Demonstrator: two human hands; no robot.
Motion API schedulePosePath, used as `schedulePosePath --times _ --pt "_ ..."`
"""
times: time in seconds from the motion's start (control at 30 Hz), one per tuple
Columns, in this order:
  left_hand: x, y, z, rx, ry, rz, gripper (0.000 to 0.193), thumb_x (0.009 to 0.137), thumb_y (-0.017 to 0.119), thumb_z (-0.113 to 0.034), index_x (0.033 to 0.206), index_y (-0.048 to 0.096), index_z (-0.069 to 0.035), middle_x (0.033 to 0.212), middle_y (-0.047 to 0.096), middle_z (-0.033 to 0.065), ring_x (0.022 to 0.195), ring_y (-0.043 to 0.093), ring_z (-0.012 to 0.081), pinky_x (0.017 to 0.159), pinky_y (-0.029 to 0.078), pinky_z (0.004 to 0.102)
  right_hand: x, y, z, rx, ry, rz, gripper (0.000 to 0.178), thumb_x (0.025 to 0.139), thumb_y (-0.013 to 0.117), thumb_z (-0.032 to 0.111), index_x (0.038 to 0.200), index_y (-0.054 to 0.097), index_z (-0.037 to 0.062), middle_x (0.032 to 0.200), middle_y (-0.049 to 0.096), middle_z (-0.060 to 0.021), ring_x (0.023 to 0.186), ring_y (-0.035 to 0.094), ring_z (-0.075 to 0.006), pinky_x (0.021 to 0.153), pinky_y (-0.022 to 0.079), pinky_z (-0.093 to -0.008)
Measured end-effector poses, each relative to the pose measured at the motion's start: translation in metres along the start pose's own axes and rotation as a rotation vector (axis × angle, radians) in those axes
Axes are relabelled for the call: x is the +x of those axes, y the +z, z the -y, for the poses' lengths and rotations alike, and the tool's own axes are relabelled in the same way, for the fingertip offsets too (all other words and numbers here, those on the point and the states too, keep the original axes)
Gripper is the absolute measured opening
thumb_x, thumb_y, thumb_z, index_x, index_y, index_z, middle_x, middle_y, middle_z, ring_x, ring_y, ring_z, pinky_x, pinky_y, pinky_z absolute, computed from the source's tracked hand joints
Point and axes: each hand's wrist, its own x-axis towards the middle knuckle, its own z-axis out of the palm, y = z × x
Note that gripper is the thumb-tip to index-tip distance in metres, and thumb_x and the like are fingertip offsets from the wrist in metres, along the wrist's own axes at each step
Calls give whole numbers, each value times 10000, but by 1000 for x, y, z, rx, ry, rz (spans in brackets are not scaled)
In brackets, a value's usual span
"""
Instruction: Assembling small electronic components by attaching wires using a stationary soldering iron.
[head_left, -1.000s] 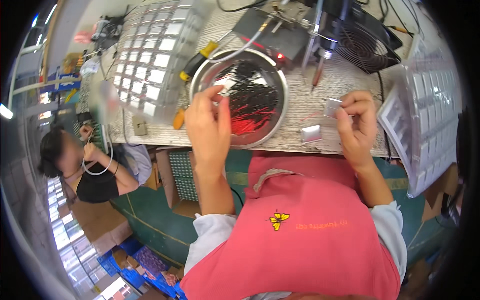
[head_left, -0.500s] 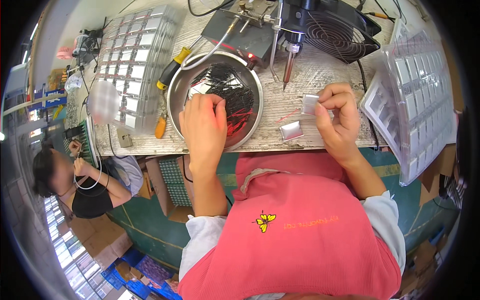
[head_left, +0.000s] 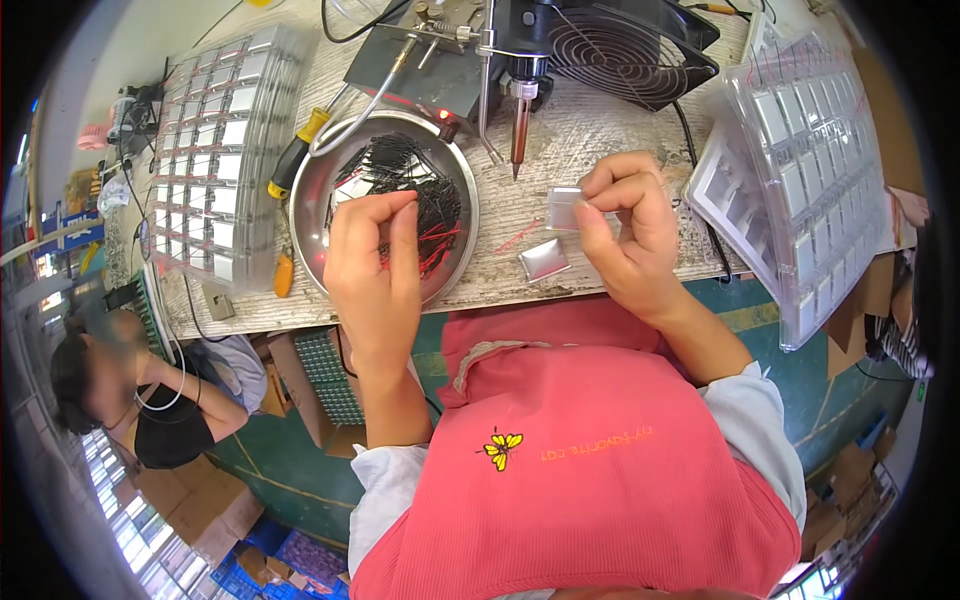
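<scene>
My right hand (head_left: 632, 235) pinches a flat silver pouch cell (head_left: 564, 210) by its right edge, above the worktop. A second silver pouch cell (head_left: 543, 260) lies on the wood just below it, near a thin red wire (head_left: 518, 238). My left hand (head_left: 375, 280) is over the metal bowl (head_left: 473, 225), thumb and forefinger pressed together. Whatever is between those fingertips is too small to make out. Inside the bowl lie many black wires (head_left: 440, 205), some red wires (head_left: 438, 240) and a few pale pieces, partly hidden by my left hand.
A soldering iron (head_left: 521, 125) points down from its stand, beside a black fan (head_left: 625, 55). Stacked clear trays of silver cells (head_left: 235, 130) stand left; more trays (head_left: 815, 180) lean right. A yellow-black screwdriver (head_left: 297, 155) lies by the bowl. Another person (head_left: 165, 400) sits at left.
My left hand has risen from the wires, its thumb and forefinger now showing in a pinch. My right hand still holds the pouch cell. The whole view has shifted, moving the bench leftward.
</scene>
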Motion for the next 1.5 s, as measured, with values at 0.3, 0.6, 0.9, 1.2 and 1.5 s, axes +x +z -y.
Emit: schedulePosePath --times 0.3,0.6,0.9,1.2,1.5 --pt "0 12 -20 -123 38 53 87 800 644 17 878 610 0 817 601 90 659 562 194 583 446 302 2 1 3 45 -11 -5 162 784 630 -9 875 504 38 910 575 -117 771 557 -214 687 454 -315" --pt "3 25 -30 -111 94 81 119 759 677 -9 838 602 -57 752 606 26 627 535 180 596 398 316 3 4 6 51 15 -18 157 776 630 -28 856 511 37 904 580 -112 770 570 -217 685 461 -316" --pt "4 27 -33 -58 80 116 116 771 683 -8 858 610 -33 771 607 32 599 530 141 575 406 286 5 5 6 59 16 -27 162 769 634 -43 840 510 32 897 574 -112 755 568 -213 674 463 -309" --pt "6 29 -34 -17 113 93 129 747 690 -11 841 608 -45 720 581 19 592 515 145 590 394 295 11 7 7 55 2 -26 166 760 637 -51 827 509 31 879 567 -110 758 559 -216 678 458 -307" --pt "8 28 -35 -20 96 96 117 751 685 -15 831 605 -44 691 563 19 599 516 146 584 395 295 14 10 6 60 -27 -32 169 753 643 -47 817 508 31 873 568 -111 762 555 -220 668 455 -315"
